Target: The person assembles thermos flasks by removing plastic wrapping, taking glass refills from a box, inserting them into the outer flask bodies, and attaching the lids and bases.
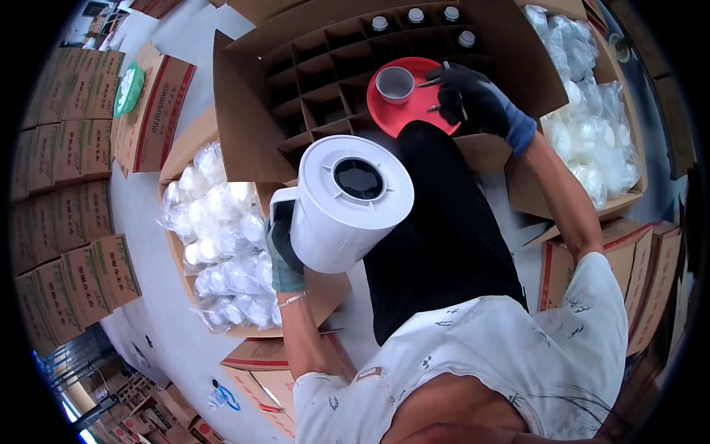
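Observation:
My left hand (285, 248), in a dark glove with a green cuff, is wrapped round the handle side of a large white pitcher (333, 237). The pitcher's lid with a dark round centre faces up. My right hand (466, 100), gloved in black and blue, has its fingers bent around thin metal tools, probably tweezers or scissors, above the edge of a red plate (403, 118). A small grey-white cup (395, 84) stands on that plate. Behind is an open carton with dividers (329, 66), holding several white-capped bottles (416, 15) in its far cells.
Open boxes of plastic-wrapped white items stand at left (229, 244) and right (592, 140). A green bowl (129, 90) rests on a carton (159, 115). Stacked cartons (66, 163) line the far left; more cartons (614, 274) are at lower right.

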Tool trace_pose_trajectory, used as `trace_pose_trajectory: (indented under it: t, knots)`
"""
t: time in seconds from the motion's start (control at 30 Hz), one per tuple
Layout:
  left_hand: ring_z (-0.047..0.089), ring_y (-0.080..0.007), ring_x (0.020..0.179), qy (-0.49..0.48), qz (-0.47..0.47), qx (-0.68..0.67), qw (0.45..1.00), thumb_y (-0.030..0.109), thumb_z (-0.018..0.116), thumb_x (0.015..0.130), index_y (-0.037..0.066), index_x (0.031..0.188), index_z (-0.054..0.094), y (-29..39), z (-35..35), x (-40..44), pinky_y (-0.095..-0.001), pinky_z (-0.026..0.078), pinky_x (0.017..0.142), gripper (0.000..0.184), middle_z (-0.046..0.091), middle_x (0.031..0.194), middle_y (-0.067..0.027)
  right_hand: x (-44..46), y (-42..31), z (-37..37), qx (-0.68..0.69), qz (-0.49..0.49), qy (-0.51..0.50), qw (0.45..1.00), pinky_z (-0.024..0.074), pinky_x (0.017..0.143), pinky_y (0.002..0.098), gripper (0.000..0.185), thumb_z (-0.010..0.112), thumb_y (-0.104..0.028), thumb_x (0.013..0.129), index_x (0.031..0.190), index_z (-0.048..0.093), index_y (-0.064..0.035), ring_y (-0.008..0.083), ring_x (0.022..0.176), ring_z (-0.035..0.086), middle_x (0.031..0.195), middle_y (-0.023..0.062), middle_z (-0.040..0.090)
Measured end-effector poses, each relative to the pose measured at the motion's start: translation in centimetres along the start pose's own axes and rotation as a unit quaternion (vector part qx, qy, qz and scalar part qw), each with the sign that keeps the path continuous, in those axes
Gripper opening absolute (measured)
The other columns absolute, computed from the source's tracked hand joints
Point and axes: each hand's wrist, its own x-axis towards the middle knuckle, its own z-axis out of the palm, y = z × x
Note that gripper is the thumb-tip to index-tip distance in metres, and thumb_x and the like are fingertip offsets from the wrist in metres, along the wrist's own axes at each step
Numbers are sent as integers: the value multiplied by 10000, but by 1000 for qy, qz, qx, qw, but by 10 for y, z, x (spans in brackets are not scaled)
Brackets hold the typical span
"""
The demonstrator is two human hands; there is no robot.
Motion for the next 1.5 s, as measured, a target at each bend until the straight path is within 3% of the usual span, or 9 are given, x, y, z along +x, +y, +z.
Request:
trace_pose_trajectory:
  t: [0.13, 0.27, 0.73, 0.8, 0.9, 1.07, 1.2, 1.33, 1.5]
  knots:
    - [607, -154, 896, -43, 14, 26, 999, 234, 483, 938, 6, 1081, 616, -9, 2, 17, -308, 493, 784, 300, 647, 992, -79, -44, -32, 62, -306, -308, -197, 879, 473, 913, 390, 489, 666, -160, 785, 1243, 539, -47, 256, 1091, 571, 1183, 149, 581]
    - [610, -151, 861, -87, 48, 104, 990, 195, 495, 908, -14, 1036, 635, -1, 22, 20, -303, 488, 773, 283, 658, 965, -83, -59, -36, 96, -529, -390, -245, 713, 508, 912, 406, 499, 676, -66, 757, 1239, 553, -107, 313, 1013, 613, 1113, 165, 611]
    - [626, -253, 963, 72, 396, 316, 859, 232, 469, 942, -58, 1086, 630, 31, 88, -53, -361, 478, 877, 361, 675, 1039, -148, -71, -28, 85, -68, 29, -60, 995, 505, 729, 220, 314, 624, -232, 908, 1159, 574, -51, 101, 837, 601, 945, 50, 619]
    - [602, -219, 998, 88, 307, 342, 884, 148, 534, 943, -55, 1184, 572, 41, 73, -47, -344, 481, 881, 318, 629, 1150, -143, -27, 13, 38, -306, -210, 24, 928, 513, 650, 248, 304, 600, -279, 926, 1139, 586, -63, 121, 778, 614, 892, 60, 632]
    - [591, -183, 1008, 114, 272, 480, 826, 74, 580, 915, -16, 1343, 445, 45, 44, -48, -301, 504, 843, 458, 592, 1207, -143, 14, 34, -18, -278, 37, 155, 947, 515, 565, 298, 318, 574, -338, 931, 1092, 590, -65, 187, 696, 629, 822, 97, 633]
    - [634, -191, 967, -38, 138, 436, 889, 73, 625, 840, 4, 1358, 433, 47, 12, -52, -317, 516, 808, 557, 626, 1146, -150, 60, 103, -59, -685, 78, 146, 709, 452, 924, 451, 514, 612, -350, 852, 1307, 489, -145, 324, 1026, 595, 1146, 200, 594]
    - [614, -207, 1027, -115, -173, 37, 978, 61, 627, 801, -26, 1309, 468, 36, 0, -58, -329, 528, 846, 539, 594, 1197, -131, 93, 114, -38, -752, -109, 125, 638, 387, 1012, 477, 602, 659, -379, 794, 1335, 481, -186, 396, 1227, 444, 1383, 234, 398]
    - [645, -243, 935, -169, 292, 482, 808, -12, 635, 767, 0, 1059, 622, 23, 27, -58, -350, 521, 729, 292, 631, 1081, -144, 124, 115, -33, -656, -6, 108, 747, 363, 1035, 474, 546, 716, -318, 749, 1222, 555, -96, 394, 1262, 406, 1377, 222, 393]
    - [624, -199, 932, -28, 245, 287, 926, -21, 643, 839, -7, 1145, 564, 5, 85, -24, -320, 527, 806, 316, 634, 1038, -92, 6, -1, 30, -681, -366, 26, 633, 337, 1046, 510, 600, 771, -314, 698, 1206, 530, -105, 396, 1256, 404, 1380, 199, 383]
